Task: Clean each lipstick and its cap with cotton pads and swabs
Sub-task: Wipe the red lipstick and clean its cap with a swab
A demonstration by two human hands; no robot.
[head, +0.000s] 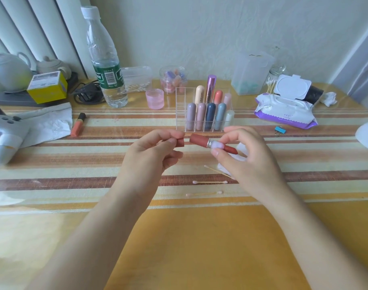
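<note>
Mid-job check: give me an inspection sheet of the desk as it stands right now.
Surface: striped tablecloth under a glossy clear cover.
Job's things: lipstick twisted up, cap off; three swabs lying near the right hand; clear organizer holding capped lipsticks.
Clutter: water bottle, wipes pack, lip gloss tube, binder clip, crumpled tissue.
Hands: left hand pinches the cap; right hand pinches the lipstick.
Cables: black cord bunched left of the bottle.
Surroundings: pale wall behind the desk.
</note>
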